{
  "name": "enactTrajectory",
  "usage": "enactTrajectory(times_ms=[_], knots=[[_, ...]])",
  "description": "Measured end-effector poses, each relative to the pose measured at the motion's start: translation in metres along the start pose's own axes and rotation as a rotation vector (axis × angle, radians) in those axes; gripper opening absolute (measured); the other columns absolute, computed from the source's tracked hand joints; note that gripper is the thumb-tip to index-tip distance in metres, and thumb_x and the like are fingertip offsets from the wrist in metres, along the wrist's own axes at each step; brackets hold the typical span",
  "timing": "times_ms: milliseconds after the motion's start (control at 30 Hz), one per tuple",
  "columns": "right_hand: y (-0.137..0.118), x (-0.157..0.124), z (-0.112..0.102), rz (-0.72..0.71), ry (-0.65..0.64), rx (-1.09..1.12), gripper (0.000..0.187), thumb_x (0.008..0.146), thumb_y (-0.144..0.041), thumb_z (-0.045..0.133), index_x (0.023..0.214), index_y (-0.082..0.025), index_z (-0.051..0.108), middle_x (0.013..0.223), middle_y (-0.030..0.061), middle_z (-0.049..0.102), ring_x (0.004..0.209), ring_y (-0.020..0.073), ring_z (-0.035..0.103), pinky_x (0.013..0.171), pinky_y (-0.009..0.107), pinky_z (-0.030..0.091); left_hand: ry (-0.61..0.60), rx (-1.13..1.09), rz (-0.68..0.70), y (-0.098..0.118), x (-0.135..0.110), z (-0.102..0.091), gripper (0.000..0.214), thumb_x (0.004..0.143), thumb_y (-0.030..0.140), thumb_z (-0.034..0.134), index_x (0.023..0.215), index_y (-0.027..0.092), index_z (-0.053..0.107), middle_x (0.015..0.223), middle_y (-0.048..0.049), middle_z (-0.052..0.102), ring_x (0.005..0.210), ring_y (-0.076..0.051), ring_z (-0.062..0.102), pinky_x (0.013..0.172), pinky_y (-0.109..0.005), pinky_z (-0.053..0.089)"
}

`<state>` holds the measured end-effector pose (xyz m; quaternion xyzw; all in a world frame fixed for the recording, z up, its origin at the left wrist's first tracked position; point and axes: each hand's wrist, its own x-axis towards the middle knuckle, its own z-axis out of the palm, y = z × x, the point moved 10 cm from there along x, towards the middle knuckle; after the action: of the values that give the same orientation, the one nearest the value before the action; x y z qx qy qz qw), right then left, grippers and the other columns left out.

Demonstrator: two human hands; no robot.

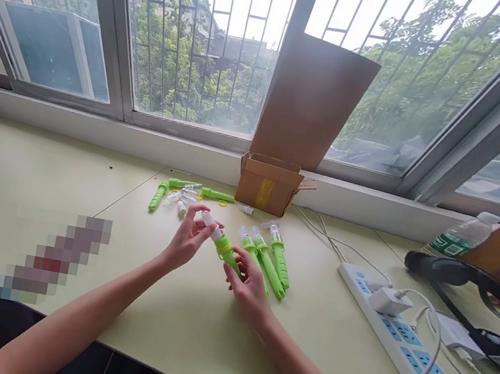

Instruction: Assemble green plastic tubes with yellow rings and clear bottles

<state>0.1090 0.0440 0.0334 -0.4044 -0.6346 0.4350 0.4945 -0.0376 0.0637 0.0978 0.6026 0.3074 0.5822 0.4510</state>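
Between both hands is a green plastic stick (224,246) with a ribbed handle, a yellow ring and a whitish see-through cap (209,221) on its upper end. My left hand (186,241) pinches the cap with its fingertips. Wrapped round the lower green handle is my right hand (251,285). The stick is tilted, cap end up and to the left. Just beyond my right hand lie several capped green sticks (279,260) side by side. Behind my left hand are loose green handles (158,198), see-through caps (182,208) and yellow rings (222,203).
A small cardboard box (267,183) stands open against the windowsill. On the right are a white power strip (393,325) with plugs and cables, a black headset strap (452,274) and a plastic bottle (464,234). A pixelated patch (53,262) covers something on the left.
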Motion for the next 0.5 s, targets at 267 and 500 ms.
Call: enactTrajectory(times_ms=[267, 500], knots=[[0.0, -0.002, -0.001, -0.027, 0.023, -0.084, 0.039, 0.082, -0.038, 0.062, 0.12, -0.028, 0.058, 0.088, 0.0039, 0.056, 0.067, 0.016, 0.052, 0.052, 0.027, 0.046, -0.032, -0.05, -0.042, -0.009, 0.002, 0.0, 0.039, 0.084, 0.039, 0.062, 0.105, 0.022, 0.033, 0.093, -0.0094, 0.072, 0.087, -0.02, 0.067, 0.079, -0.035, 0.051], [-0.008, -0.003, -0.004, -0.104, 0.049, -0.128, 0.037, 0.083, -0.036, 0.061, 0.118, -0.026, 0.059, 0.086, 0.0041, 0.058, 0.067, 0.0164, 0.053, 0.057, 0.028, 0.047, -0.137, -0.05, -0.099, -0.023, 0.0, 0.011, 0.039, 0.083, 0.041, 0.064, 0.102, 0.021, 0.036, 0.093, -0.0109, 0.072, 0.081, -0.02, 0.068, 0.073, -0.033, 0.051]])
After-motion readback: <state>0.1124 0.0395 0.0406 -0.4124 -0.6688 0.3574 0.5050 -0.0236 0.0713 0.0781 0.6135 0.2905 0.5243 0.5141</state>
